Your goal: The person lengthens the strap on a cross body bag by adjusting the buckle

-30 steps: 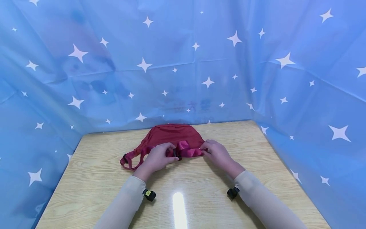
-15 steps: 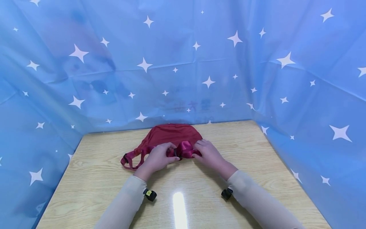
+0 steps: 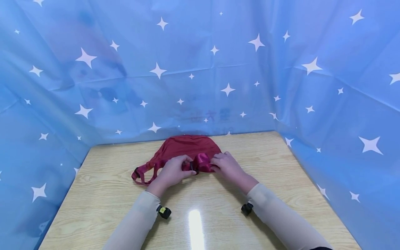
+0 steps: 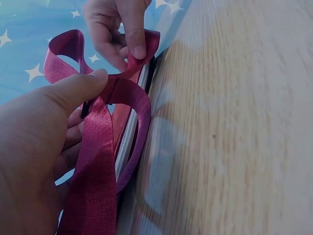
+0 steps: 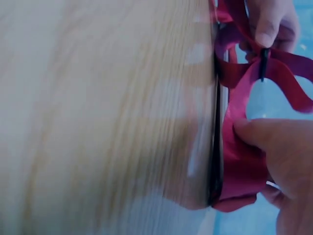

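A dark red waist bag (image 3: 190, 146) lies flat at the far side of the table. Its shiny magenta strap (image 4: 95, 161) is looped along the bag's near edge. With thumb and fingers my left hand (image 3: 172, 172) pinches the strap at a black strap slider (image 5: 264, 63). A short way to the right, my right hand (image 3: 227, 167) pinches another stretch of the strap; in the right wrist view its thumb presses on the webbing. Between the hands the strap bulges up in a loop. The fingertips behind the strap are partly hidden.
Another black buckle (image 3: 136, 172) sits on the strap at the bag's left end. The wooden table (image 3: 103, 208) extends toward me, with a bright light reflection near its front. A blue star-patterned curtain (image 3: 193, 86) stands behind and at both sides.
My right hand has moved left along the strap, closer to the left hand, and the loop between them has bunched up. The left hand has stayed in place.
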Demonstrator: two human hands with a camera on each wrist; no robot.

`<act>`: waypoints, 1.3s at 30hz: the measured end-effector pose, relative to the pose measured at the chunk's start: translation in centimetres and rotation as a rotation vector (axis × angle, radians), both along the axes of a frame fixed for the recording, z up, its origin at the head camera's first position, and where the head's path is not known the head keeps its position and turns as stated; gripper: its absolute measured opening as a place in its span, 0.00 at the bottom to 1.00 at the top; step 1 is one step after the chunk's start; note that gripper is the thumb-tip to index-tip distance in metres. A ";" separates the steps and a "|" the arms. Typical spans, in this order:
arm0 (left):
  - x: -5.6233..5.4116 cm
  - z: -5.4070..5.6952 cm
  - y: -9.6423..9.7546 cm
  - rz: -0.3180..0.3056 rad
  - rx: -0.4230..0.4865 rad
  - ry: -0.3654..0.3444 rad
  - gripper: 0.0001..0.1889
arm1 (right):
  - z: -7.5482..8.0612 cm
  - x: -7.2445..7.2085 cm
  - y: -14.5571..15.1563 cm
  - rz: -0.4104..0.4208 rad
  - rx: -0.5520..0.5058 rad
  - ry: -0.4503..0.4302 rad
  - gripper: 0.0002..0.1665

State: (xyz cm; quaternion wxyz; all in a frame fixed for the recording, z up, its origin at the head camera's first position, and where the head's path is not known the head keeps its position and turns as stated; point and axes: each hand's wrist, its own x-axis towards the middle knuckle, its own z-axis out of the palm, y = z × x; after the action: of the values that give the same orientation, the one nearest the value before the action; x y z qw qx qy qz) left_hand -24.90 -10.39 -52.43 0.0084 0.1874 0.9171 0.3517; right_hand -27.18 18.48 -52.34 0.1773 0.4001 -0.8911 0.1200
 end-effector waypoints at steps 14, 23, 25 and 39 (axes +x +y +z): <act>-0.2 0.1 -0.5 0.002 0.005 -0.005 0.21 | 0.3 0.2 3.1 -0.060 -0.011 0.022 0.10; -0.2 0.0 -0.2 0.011 -0.003 -0.006 0.25 | 0.0 0.5 1.9 -0.029 -0.023 0.028 0.14; -0.2 -0.1 -0.2 0.012 -0.002 -0.006 0.25 | 0.2 0.9 0.8 -0.032 -0.042 -0.019 0.14; -0.3 -0.3 -0.2 0.002 -0.002 0.008 0.23 | -0.6 1.1 -2.8 -0.103 0.024 -0.251 0.20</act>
State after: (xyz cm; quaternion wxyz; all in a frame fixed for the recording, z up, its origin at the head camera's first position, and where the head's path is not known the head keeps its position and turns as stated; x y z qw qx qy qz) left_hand -25.17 -10.61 -52.70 0.0047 0.1879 0.9177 0.3500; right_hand -26.03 15.70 -52.96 0.0654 0.3379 -0.9270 0.1493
